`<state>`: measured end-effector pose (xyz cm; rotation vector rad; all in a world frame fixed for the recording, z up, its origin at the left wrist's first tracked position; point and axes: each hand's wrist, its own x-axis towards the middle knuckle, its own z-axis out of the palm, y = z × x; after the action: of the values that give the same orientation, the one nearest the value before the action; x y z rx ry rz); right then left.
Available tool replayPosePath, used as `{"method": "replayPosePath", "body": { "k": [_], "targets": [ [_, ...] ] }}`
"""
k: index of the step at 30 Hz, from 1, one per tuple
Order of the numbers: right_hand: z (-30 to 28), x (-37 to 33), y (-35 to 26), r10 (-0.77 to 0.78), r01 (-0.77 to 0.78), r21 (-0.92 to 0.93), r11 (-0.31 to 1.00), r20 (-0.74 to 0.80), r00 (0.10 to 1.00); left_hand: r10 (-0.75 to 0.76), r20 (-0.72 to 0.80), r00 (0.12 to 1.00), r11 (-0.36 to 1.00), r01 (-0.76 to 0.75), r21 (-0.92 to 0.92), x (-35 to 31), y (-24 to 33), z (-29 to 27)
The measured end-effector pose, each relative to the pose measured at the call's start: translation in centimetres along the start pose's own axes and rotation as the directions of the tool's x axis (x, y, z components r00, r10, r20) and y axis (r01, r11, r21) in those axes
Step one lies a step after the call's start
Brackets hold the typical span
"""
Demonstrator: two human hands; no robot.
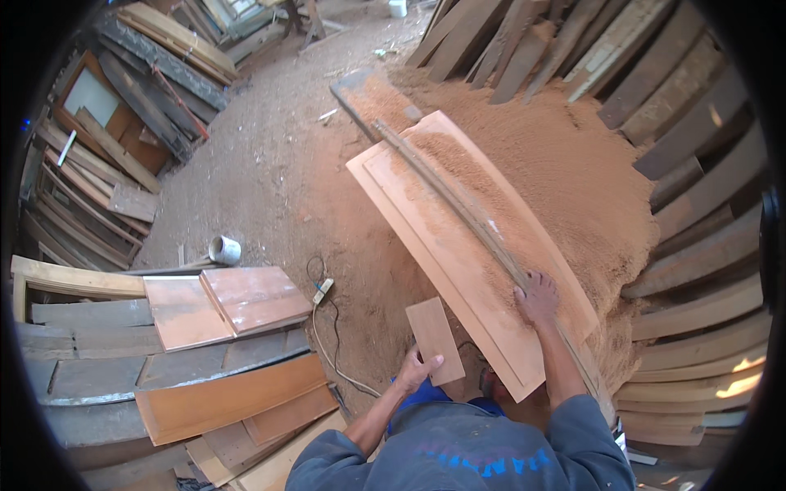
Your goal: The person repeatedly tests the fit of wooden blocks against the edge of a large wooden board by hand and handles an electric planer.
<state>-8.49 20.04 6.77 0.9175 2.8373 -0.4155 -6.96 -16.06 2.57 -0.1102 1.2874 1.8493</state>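
My left hand (416, 370) grips the lower left edge of a small rectangular wooden board (435, 331), its thumb lying across the face. The board is held close in front of me, left of a wide, pale reddish wooden panel (417, 209) dusted with sawdust. A long narrow wooden strip (446, 190) runs lengthwise over this panel. My right hand (539, 297) is closed over the strip near its closer end, thumb on the left side and fingers on the far side. The palm hides the strip beneath it.
Sawdust (573, 196) is heaped right of the panel. Planks (688, 213) lean along the right side. To the left lie stacked boards and panels (254, 299), with a white bucket (224, 250) behind. A power strip (323, 291) and its cord lie on the dirt floor (270, 188).
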Motion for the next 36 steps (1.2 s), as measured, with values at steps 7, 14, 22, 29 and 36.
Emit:
{"method": "replayPosePath", "body": {
  "k": [7,14,22,29,36],
  "targets": [
    [1.7,-12.7,0.8,-0.074,0.070,0.488,0.870,-0.012,0.997,0.182,0.068,0.981,0.958,-0.192,0.215,1.5,1.4,8.4],
    [1.5,-28.3,9.9,0.279,-0.296,0.946,-0.133,0.322,0.905,-0.285,0.464,0.839,0.717,-0.136,0.684,-1.6,-3.2,20.0],
    [11.2,-39.2,32.1,0.982,-0.377,0.926,0.021,0.051,0.182,-0.398,0.092,0.913,0.683,0.228,0.694,4.1,-6.7,14.5],
    [8.5,-43.7,38.3,0.968,-0.655,0.755,0.039,0.134,0.212,-0.401,-0.252,0.881,0.883,0.445,0.148,10.4,-7.8,7.4],
    [0.2,-33.6,26.7,0.712,-0.702,0.123,0.702,-0.150,0.686,-0.343,-0.261,0.903,0.939,0.336,-0.071,13.4,-6.1,5.5]
  ]
}}
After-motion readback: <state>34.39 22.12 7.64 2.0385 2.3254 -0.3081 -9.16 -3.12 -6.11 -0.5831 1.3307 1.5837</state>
